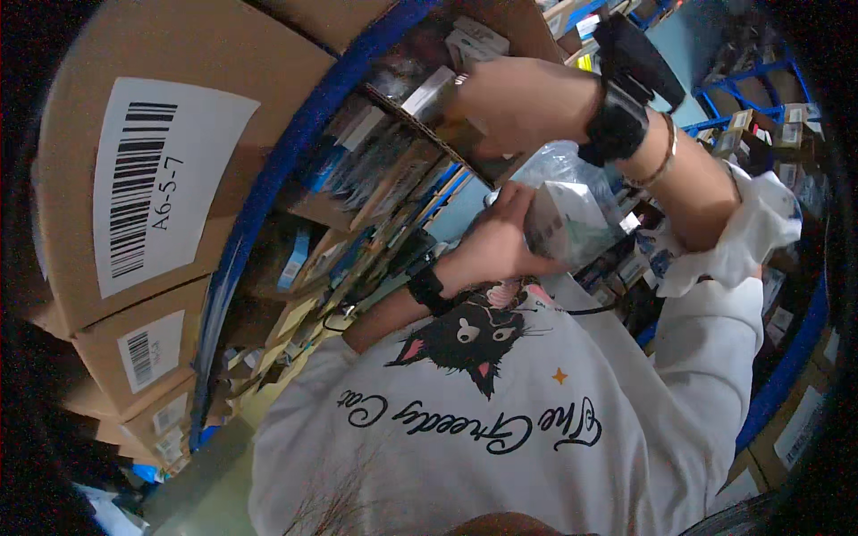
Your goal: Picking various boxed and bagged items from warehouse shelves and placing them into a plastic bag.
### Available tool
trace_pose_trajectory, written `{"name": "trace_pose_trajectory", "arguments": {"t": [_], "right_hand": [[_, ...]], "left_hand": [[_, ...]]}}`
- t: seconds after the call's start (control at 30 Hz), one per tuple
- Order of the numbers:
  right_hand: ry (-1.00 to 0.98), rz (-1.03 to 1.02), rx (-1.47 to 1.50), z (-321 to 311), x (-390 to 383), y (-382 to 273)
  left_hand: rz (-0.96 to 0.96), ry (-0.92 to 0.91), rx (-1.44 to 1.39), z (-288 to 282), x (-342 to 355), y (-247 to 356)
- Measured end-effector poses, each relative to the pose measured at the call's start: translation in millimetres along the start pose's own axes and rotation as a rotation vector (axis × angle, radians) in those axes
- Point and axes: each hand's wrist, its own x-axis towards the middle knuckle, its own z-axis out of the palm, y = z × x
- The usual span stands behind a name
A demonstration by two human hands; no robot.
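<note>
Left hand [490, 243], half curled, grips a box [568, 223] between thumb and fingers, one end toward the right hand [523, 105], long axis unclear. It looks whitish, in clear plastic; the blurred right hand's grip cannot be told.

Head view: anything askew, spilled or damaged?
Nothing clearly stands out. The left hand holds a clear plastic package, with no spill or obvious damage visible. The right hand is too blurred to show its grip. The blue shelf edge slants, but head tilt and fisheye bending may explain that.
</note>
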Motion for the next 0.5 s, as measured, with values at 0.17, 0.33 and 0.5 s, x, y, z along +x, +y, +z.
{"name": "trace_pose_trajectory", "arguments": {"t": [0.17,0.33,0.5], "right_hand": [[0.089,0.058,-0.106,13,-20,12],[0.208,0.104,-0.075,31,-12,6],[-0.115,-0.061,-0.164,20,-10,-16]], "left_hand": [[-0.067,-0.040,-0.120,2,1,2],[-0.173,-0.100,-0.018,-5,2,15],[-0.037,0.001,-0.071,4,1,0]]}}
